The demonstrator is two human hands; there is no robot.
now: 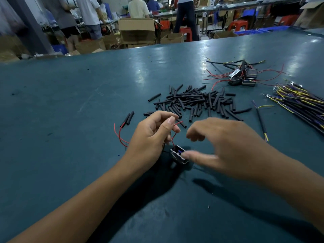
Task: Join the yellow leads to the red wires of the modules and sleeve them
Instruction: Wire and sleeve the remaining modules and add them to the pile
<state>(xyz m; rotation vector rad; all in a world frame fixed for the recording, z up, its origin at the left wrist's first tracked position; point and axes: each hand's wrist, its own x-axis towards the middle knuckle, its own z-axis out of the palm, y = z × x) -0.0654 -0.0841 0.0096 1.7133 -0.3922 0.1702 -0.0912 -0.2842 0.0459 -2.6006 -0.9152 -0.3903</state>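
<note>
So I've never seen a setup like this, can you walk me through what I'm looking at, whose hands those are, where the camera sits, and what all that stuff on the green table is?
There is no machine here. One camera, worn on a person's head, looks forward and down, so the two bare arms belong to the wearer. The left hand pinches a thin red wire that runs down to a small boxy module on the green table. The right hand is blurred; its thumb seems to touch the module, and it holds nothing that I can see.

Beyond the hands lies a heap of short black sleeves. Farther right sits a pile of modules with red wires, and at the right edge a bundle of dark cables with yellow leads. One loose cable lies nearer. Other people work in the background.
</note>
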